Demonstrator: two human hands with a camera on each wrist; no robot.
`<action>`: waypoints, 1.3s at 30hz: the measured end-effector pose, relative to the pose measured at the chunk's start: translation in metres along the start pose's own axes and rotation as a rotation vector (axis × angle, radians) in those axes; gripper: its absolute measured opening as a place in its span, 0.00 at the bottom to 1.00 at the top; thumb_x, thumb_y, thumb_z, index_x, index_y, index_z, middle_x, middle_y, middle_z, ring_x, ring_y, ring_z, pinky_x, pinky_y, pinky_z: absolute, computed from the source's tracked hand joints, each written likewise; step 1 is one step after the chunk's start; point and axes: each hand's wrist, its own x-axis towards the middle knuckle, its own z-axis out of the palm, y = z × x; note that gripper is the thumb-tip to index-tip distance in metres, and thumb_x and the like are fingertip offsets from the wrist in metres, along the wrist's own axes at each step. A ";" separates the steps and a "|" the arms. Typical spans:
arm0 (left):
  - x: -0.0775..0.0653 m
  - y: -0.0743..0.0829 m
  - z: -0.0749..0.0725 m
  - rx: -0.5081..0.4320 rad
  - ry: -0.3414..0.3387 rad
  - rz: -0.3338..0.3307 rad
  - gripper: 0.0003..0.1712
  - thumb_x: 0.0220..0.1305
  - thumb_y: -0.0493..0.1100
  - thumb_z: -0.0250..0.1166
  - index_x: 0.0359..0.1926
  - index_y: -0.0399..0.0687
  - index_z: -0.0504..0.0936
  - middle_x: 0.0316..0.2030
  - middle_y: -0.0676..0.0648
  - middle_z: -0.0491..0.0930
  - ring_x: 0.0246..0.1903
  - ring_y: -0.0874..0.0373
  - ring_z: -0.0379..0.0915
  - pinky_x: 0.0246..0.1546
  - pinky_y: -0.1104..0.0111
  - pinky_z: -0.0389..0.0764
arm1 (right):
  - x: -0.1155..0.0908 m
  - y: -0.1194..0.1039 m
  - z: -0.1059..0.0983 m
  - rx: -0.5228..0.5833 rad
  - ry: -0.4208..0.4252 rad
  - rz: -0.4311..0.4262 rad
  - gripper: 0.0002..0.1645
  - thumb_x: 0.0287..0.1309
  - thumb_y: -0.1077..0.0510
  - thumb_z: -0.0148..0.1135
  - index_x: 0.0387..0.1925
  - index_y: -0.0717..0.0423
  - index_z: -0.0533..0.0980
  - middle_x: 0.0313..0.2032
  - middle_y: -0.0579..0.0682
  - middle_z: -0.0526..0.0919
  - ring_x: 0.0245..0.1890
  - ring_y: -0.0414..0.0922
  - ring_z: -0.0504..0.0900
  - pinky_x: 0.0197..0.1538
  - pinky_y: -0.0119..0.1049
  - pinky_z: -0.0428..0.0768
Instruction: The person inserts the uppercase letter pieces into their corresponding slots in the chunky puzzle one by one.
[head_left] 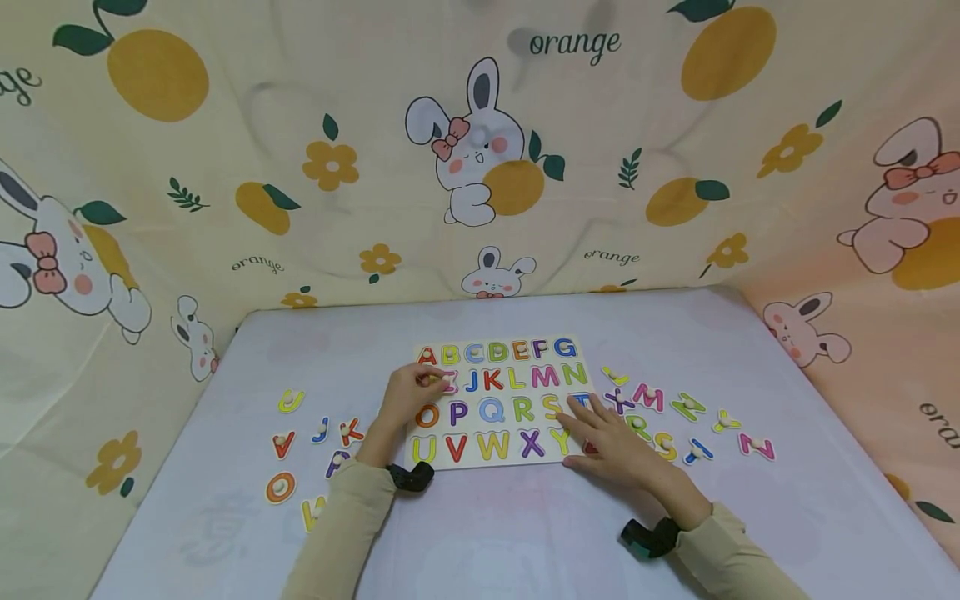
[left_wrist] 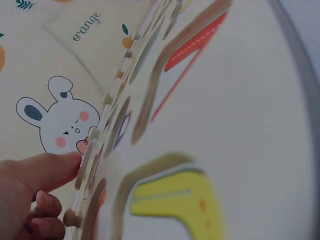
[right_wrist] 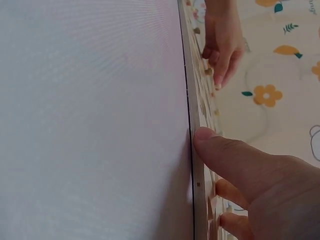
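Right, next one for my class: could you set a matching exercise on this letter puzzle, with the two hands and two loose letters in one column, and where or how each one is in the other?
Column 1
1. Left hand
2. Right hand
3. Loose O
4. Loose M

Column 2
a. Spread out at the right side of the board
b. Pink, lying to the right of the board
c. At the pink I in the second row
d. Orange, lying to the left of the board

Right pairs: 1-c, 2-a, 3-d, 4-b
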 end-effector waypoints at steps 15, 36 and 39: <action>0.004 0.003 0.007 0.172 0.026 -0.049 0.14 0.57 0.49 0.70 0.40 0.46 0.87 0.30 0.47 0.79 0.30 0.58 0.67 0.29 0.72 0.62 | 0.000 0.001 0.000 -0.006 0.010 -0.008 0.41 0.57 0.40 0.63 0.69 0.46 0.65 0.74 0.57 0.58 0.74 0.68 0.48 0.70 0.67 0.55; -0.002 0.002 -0.009 0.086 0.002 0.003 0.13 0.58 0.44 0.69 0.42 0.42 0.86 0.25 0.50 0.70 0.29 0.59 0.64 0.29 0.72 0.63 | -0.001 0.001 0.001 0.006 -0.009 0.012 0.41 0.57 0.39 0.63 0.69 0.44 0.64 0.74 0.55 0.57 0.75 0.67 0.47 0.70 0.67 0.54; -0.003 -0.002 -0.019 0.060 0.024 0.097 0.10 0.57 0.39 0.69 0.39 0.38 0.87 0.21 0.51 0.68 0.24 0.61 0.60 0.28 0.74 0.61 | -0.001 0.001 0.001 0.005 -0.006 0.007 0.41 0.57 0.39 0.62 0.69 0.45 0.64 0.74 0.55 0.57 0.75 0.68 0.47 0.70 0.67 0.54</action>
